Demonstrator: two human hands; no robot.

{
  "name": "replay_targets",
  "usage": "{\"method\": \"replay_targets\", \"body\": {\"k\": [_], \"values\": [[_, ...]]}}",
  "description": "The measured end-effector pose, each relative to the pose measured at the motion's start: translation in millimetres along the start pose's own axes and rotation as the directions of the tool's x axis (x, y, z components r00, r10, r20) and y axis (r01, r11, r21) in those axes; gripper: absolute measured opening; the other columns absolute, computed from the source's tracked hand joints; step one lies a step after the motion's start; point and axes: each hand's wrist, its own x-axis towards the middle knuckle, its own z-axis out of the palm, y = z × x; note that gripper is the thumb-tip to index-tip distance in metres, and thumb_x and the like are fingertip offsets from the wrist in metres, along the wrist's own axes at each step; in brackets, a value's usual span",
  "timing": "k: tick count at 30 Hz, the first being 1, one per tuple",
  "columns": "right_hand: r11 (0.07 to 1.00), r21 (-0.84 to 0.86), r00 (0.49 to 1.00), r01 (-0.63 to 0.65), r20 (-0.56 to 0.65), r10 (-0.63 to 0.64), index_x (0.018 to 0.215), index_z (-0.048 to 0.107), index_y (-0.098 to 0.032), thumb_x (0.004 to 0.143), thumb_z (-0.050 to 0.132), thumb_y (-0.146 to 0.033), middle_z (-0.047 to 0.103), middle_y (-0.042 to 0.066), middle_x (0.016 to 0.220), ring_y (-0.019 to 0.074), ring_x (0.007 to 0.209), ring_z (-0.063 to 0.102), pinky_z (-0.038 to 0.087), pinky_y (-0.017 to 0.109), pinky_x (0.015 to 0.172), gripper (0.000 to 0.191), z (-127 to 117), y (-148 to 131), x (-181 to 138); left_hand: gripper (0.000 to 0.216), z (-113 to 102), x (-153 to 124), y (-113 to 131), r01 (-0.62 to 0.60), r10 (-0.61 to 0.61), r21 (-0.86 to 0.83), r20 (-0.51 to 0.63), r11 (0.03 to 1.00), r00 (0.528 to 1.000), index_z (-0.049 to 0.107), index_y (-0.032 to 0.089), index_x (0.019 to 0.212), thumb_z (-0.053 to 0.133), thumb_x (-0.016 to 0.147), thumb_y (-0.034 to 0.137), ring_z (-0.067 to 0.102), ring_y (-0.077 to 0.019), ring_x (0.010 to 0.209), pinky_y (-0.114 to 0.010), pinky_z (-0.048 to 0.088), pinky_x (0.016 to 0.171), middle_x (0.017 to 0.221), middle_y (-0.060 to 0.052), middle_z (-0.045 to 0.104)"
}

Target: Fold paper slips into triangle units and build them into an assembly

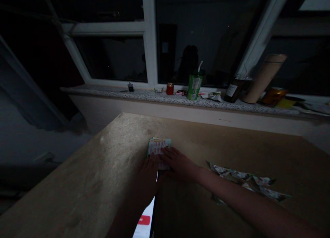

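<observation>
A small stack of printed paper pieces (157, 144), white and green with rows of red-orange print, lies on the brown tabletop. My left hand (147, 176) rests at its lower left, fingers stretched forward onto the stack's near side. From the right, my right hand (180, 162) lies across the stack with its fingers extended and slightly spread. Neither hand visibly grips anything. Under my left wrist, a phone (145, 214) with a lit white screen and a red button is partly covered. Folded printed paper pieces (241, 175) lie in rows beyond my right forearm, which hides some of them.
Along the speckled windowsill (108, 91) stand a green cup with a straw (194, 87), a red jar (169, 89), a dark bottle (231, 91), a leaning beige cylinder (266, 76) and an amber container (273, 95). A curtain (23, 93) hangs at left. The room is dim.
</observation>
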Motion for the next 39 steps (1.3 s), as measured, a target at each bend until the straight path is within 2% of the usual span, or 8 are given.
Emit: {"method": "replay_targets", "body": {"k": [4,9,16,19,23,30,34,39], "values": [[1.0,-0.014,1.0,0.01,-0.018,-0.01,0.135,0.043,-0.008,0.092,0.047,-0.046,0.038,0.019,0.144,0.0283,0.136,0.028,0.018,0.043,0.113,0.058,-0.4,-0.8,-1.7,0.042,-4.5,0.4,0.6,-0.063,0.063,-0.027,-0.004,0.998,0.998,0.049,0.009,0.129,0.05,0.089,0.019,0.049,-0.0279,0.123,-0.045,0.038,0.102,0.133,-0.019,0.053],[1.0,-0.017,0.999,0.012,-0.033,-0.013,0.135,0.043,-0.007,0.092,0.046,-0.045,0.036,0.02,0.144,0.03,0.135,0.028,0.02,0.043,0.112,0.058,-0.8,-1.9,-4.5,0.045,2.5,-3.6,2.3,-0.09,0.089,-0.037,-0.036,0.995,0.995,0.044,0.009,0.132,0.046,0.088,0.018,0.049,-0.0287,0.123,-0.048,0.04,0.1,0.136,-0.019,0.05],[0.998,0.049,0.998,0.025,-0.066,-0.021,0.135,0.045,-0.016,0.091,0.048,-0.048,0.041,0.015,0.142,0.0278,0.134,0.033,0.024,0.044,0.11,0.055,-5.3,-0.4,-5.6,0.038,11.6,-11.3,-12.1,-0.13,0.147,0.132,-0.135,0.983,0.98,0.055,0.008,0.122,0.043,0.086,0.014,0.056,-0.0294,0.115,-0.047,0.044,0.096,0.125,-0.018,0.06],[0.998,0.007,0.992,0.058,-0.11,-0.057,0.129,0.051,-0.018,0.095,0.043,-0.039,0.048,0.011,0.138,0.0241,0.131,0.037,0.027,0.041,0.11,0.041,-4.2,0.9,-7.0,0.035,13.4,-11.6,-16.4,-0.179,0.21,0.185,-0.159,0.966,0.965,0.062,0.008,0.112,0.041,0.084,0.004,0.063,-0.0276,0.106,-0.045,0.047,0.093,0.114,-0.016,0.067],[0.989,-0.073,0.981,0.125,-0.139,-0.134,0.121,0.058,-0.018,0.099,0.037,-0.027,0.056,0.007,0.131,0.0195,0.127,0.044,0.03,0.037,0.109,0.032,0.0,1.8,-9.2,0.04,10.6,-12.5,-17.7,-0.268,0.314,0.234,-0.193,0.935,0.929,0.066,0.013,0.103,0.037,0.081,-0.005,0.068,-0.0221,0.094,-0.039,0.051,0.088,0.104,-0.011,0.072],[0.975,-0.131,0.967,0.182,-0.155,-0.201,0.119,0.059,-0.018,0.098,0.04,-0.028,0.057,0.005,0.13,0.0172,0.121,0.05,0.034,0.034,0.106,0.03,-3.4,-3.6,-24.0,0.049,1.1,-21.0,-14.2,-0.34,0.422,0.307,-0.257,0.889,0.87,0.064,0.012,0.105,0.032,0.076,-0.011,0.071,-0.0199,0.085,-0.034,0.056,0.078,0.098,-0.009,0.074],[0.967,-0.152,0.949,0.206,-0.211,-0.236,0.117,0.06,-0.018,0.098,0.041,-0.027,0.061,0.005,0.126,0.0154,0.118,0.053,0.037,0.032,0.104,0.028,0.8,-6.5,-36.5,0.048,-2.2,-27.2,-6.3,-0.37,0.462,0.321,-0.29,0.872,0.838,0.063,0.011,0.104,0.032,0.074,-0.012,0.071,-0.0204,0.082,-0.033,0.058,0.074,0.095,-0.009,0.075],[0.974,-0.133,0.946,0.186,-0.245,-0.214,0.117,0.06,-0.019,0.098,0.041,-0.026,0.063,0.004,0.123,0.0153,0.117,0.054,0.037,0.032,0.104,0.028,1.7,-13.2,-48.5,0.044,-8.2,-33.2,5.9,-0.378,0.487,0.319,-0.421,0.869,0.765,0.062,0.008,0.1,0.029,0.077,-0.011,0.071,-0.02,0.078,-0.032,0.058,0.072,0.088,-0.01,0.075]]}}
